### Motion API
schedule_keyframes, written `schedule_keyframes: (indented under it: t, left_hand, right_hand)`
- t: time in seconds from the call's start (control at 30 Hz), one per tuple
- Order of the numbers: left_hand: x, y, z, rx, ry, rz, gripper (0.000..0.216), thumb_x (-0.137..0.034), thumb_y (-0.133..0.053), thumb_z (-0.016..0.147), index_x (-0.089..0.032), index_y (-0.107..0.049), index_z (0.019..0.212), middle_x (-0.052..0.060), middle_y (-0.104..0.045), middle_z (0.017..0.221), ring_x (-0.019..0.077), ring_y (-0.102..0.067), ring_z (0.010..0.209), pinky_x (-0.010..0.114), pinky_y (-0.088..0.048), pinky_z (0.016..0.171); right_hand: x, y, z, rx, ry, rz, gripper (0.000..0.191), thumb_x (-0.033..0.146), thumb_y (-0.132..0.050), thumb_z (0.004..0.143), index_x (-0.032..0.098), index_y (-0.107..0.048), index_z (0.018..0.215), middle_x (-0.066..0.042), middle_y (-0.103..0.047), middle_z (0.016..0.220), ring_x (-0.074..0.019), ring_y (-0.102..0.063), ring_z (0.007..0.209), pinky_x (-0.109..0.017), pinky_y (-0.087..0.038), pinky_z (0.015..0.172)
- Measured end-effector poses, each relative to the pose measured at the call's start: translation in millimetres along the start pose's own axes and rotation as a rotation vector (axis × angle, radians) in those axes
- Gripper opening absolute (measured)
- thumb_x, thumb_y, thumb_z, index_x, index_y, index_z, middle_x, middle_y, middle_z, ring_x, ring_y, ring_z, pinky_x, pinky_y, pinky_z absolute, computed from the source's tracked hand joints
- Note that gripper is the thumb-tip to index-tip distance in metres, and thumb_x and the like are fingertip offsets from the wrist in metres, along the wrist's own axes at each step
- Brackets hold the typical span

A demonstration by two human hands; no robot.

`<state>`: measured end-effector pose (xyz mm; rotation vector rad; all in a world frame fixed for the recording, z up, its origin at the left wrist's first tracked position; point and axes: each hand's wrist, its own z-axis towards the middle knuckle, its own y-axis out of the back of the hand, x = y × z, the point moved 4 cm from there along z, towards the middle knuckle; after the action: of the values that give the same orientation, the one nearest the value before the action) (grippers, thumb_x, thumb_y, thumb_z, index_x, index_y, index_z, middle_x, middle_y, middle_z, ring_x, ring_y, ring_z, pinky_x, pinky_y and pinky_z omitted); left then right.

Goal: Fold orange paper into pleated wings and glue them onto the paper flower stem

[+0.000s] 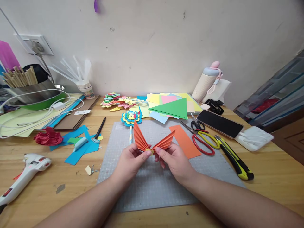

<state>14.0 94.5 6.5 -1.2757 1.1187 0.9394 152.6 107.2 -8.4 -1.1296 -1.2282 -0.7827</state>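
Over a grey cutting mat [152,186], both my hands pinch an orange pleated paper fan [142,139] at its middle, where a small yellow bit shows. The fan spreads up into two wings, left and right. My left hand [131,161] grips the left side of the middle with thumb and fingers closed. My right hand [174,160] grips the right side the same way. An orange paper strip [187,142] lies flat on the mat just right of the fan. A layered paper flower on a straw [131,118] lies behind the fan.
Scissors [201,139], a yellow-black utility knife [235,158] and a phone [219,123] lie to the right. Coloured paper sheets [173,106] sit at the back. On the left are blue scraps [78,147], a black pen [100,127], a red paper ball [48,136] and a white glue gun [23,172].
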Motion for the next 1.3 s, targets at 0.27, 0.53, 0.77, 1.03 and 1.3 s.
schedule_keyframes:
  t: [0.27, 0.53, 0.77, 1.03, 1.3]
  left_hand:
    - [0.6, -2.1, -1.4, 0.050, 0.001, -0.026, 0.015, -0.031, -0.067, 0.077, -0.017, -0.070, 0.078, 0.002, -0.071, 0.074, 0.0153, -0.063, 0.075, 0.028, -0.047, 0.077]
    - [0.9, -2.7, -2.4, 0.042, 0.023, -0.047, 0.018, -0.033, -0.067, 0.077, -0.017, -0.068, 0.069, 0.001, -0.068, 0.068, 0.0136, -0.060, 0.066, 0.026, -0.047, 0.070]
    - [2.0, -5.9, -1.9, 0.049, 0.021, -0.112, 0.019, -0.034, -0.071, 0.072, -0.017, -0.067, 0.079, 0.000, -0.067, 0.070, 0.0143, -0.060, 0.069, 0.027, -0.047, 0.071]
    - [6.2, -3.7, -1.9, 0.073, 0.052, -0.069, 0.018, -0.032, -0.069, 0.075, -0.015, -0.066, 0.073, 0.002, -0.065, 0.070, 0.0156, -0.060, 0.072, 0.029, -0.047, 0.074]
    - [8.7, -2.7, -3.7, 0.048, 0.096, -0.096, 0.019, -0.034, -0.068, 0.077, -0.015, -0.065, 0.072, 0.002, -0.065, 0.070, 0.0147, -0.058, 0.071, 0.028, -0.046, 0.075]
  right_hand:
    - [2.6, -1.4, -2.2, 0.020, 0.040, -0.046, 0.027, 0.042, -0.063, 0.080, 0.015, -0.064, 0.077, 0.000, -0.058, 0.062, -0.0082, -0.047, 0.047, -0.020, -0.038, 0.039]
    - [3.6, -1.6, -2.9, 0.014, 0.044, -0.072, 0.026, 0.042, -0.064, 0.079, 0.016, -0.065, 0.077, 0.000, -0.059, 0.062, -0.0080, -0.047, 0.046, -0.020, -0.038, 0.039]
    - [0.9, -1.4, -2.9, -0.014, 0.026, 0.008, 0.025, 0.041, -0.064, 0.079, 0.016, -0.065, 0.081, -0.001, -0.059, 0.064, -0.0110, -0.052, 0.055, -0.019, -0.039, 0.040]
    - [0.7, -3.0, -5.0, 0.000, 0.005, -0.032, 0.028, 0.043, -0.064, 0.078, 0.016, -0.064, 0.076, 0.000, -0.057, 0.062, -0.0088, -0.048, 0.049, -0.021, -0.038, 0.040]
    - [3.0, -3.6, -6.4, 0.006, 0.014, -0.072, 0.026, 0.043, -0.063, 0.079, 0.017, -0.063, 0.077, 0.001, -0.057, 0.063, -0.0089, -0.047, 0.048, -0.023, -0.037, 0.042]
